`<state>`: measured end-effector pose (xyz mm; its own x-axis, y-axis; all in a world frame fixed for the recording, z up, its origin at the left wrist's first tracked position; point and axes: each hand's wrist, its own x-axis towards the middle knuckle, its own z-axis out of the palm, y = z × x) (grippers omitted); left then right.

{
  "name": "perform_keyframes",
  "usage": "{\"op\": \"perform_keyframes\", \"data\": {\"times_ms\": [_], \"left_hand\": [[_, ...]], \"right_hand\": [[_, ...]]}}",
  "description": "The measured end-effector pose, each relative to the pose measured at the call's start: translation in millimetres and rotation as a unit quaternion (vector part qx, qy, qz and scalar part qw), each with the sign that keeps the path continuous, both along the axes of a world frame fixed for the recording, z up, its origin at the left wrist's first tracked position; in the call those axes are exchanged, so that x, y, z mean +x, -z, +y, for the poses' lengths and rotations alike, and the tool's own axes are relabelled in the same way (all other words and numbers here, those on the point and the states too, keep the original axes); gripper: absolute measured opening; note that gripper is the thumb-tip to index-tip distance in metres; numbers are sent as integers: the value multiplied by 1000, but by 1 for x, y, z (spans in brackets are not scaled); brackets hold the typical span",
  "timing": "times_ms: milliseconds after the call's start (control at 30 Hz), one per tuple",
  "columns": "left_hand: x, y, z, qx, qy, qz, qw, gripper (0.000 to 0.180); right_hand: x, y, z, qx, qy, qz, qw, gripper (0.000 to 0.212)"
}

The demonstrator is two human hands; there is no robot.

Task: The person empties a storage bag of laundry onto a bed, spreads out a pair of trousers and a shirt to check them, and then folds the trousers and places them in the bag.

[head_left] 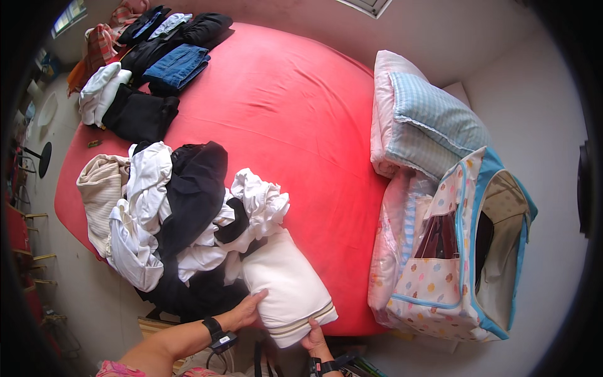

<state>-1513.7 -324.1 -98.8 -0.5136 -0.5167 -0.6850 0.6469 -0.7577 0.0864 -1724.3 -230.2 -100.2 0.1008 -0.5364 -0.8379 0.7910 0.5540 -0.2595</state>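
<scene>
A folded white garment (pixel 289 286) with dark and tan stripes along its near end lies at the front edge of the bed. My left hand (pixel 251 310) grips its left side, thumb on top and the other fingers hidden beneath. At its near right corner, my right hand (pixel 313 338) pinches the striped edge. Just left of the garment rises a loose heap of clothes: a black garment (pixel 196 182), crumpled white clothes (pixel 149 173) and a beige ribbed piece (pixel 102 188). A crumpled white cloth (pixel 259 198) sits right behind the folded one.
Red sheeting covers the bed (pixel 295 113). Folded clothes stand at the far left, among them blue jeans (pixel 177 67) and a black piece (pixel 139 113). Along the right side are a blue checked pillow (pixel 433 122) and an open, dotted storage bag (pixel 433 283) with blue trim.
</scene>
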Motion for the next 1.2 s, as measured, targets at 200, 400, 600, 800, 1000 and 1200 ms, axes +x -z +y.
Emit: {"op": "perform_keyframes", "data": {"times_ms": [200, 400, 600, 800, 1000, 1200], "left_hand": [[3, -19, -15, 24, 50, 62, 997, 54], [-10, -73, -48, 70, 113, 200, 971, 55], [-19, -123, -89, -99, 69, 214, 969, 57], [-28, -142, -109, -104, -31, 134, 985, 63], [-8, -107, -99, -125, -17, 28, 992, 64], [49, -75, -62, -73, 132, -42, 988, 50]], "right_hand": [[16, -32, 30, 2, 25, -40, 999, 84], [-12, -58, 25, -71, 15, -8, 997, 80], [5, -126, -65, -209, 45, 136, 967, 79], [16, -129, -114, -227, 94, 115, 963, 75], [6, -136, -160, -192, 65, 108, 973, 68], [-66, -116, -250, -268, 74, 77, 957, 56]]}}
